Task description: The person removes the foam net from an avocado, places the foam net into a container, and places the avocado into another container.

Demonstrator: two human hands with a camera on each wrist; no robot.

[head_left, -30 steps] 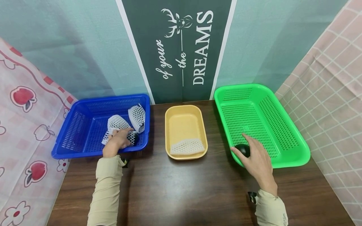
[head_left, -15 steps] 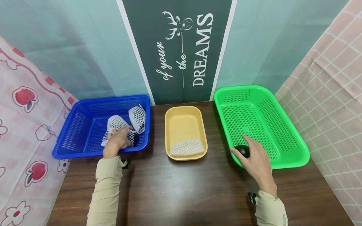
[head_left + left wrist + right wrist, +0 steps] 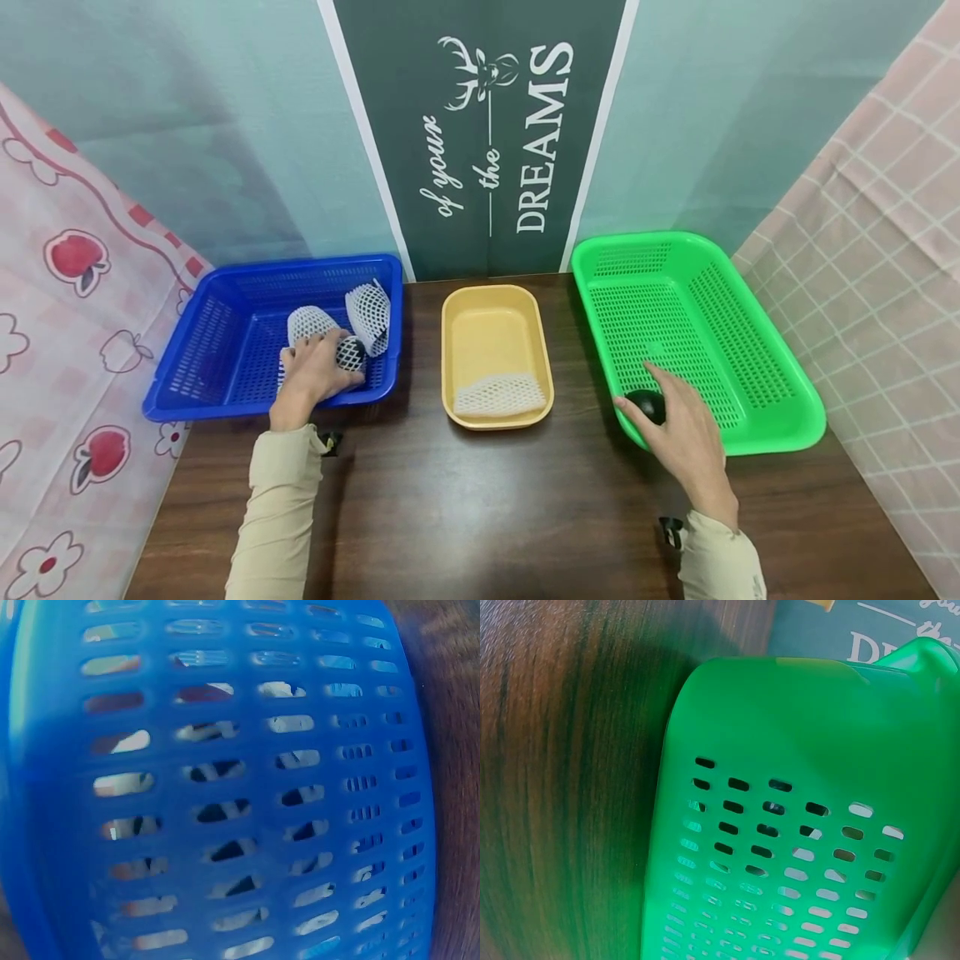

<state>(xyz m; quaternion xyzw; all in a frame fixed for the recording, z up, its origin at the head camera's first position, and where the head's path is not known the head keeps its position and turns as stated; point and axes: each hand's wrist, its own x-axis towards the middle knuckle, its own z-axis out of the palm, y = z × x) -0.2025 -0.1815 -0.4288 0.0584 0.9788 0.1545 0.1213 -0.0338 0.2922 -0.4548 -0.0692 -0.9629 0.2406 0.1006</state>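
In the head view, my left hand point(image 3: 317, 367) is inside the blue basket point(image 3: 210, 408). Thumb and fingers grip a dark round thing in a white foam net point(image 3: 351, 354). Beside it lie another netted piece point(image 3: 309, 320) and a netted dark one point(image 3: 369, 317). At the near left corner of the green basket point(image 3: 787, 425), my right hand point(image 3: 686, 429) spreads thumb and index finger around a bare black round thing point(image 3: 648, 407); its other fingers are mostly hidden. Basket walls, blue point(image 3: 247, 791) and green point(image 3: 817, 727), block most of both wrist views.
A yellow tray point(image 3: 487, 333) stands between the baskets, with a loose white foam net point(image 3: 501, 395) in its near end. All three stand on a brown wooden table point(image 3: 465, 508). Printed cloths point(image 3: 487, 192) hang behind and at both sides.
My left hand has tightened around the netted dark thing and turned it slightly, so more of it shows. My right hand stays about where it was. The head view has shifted a little.
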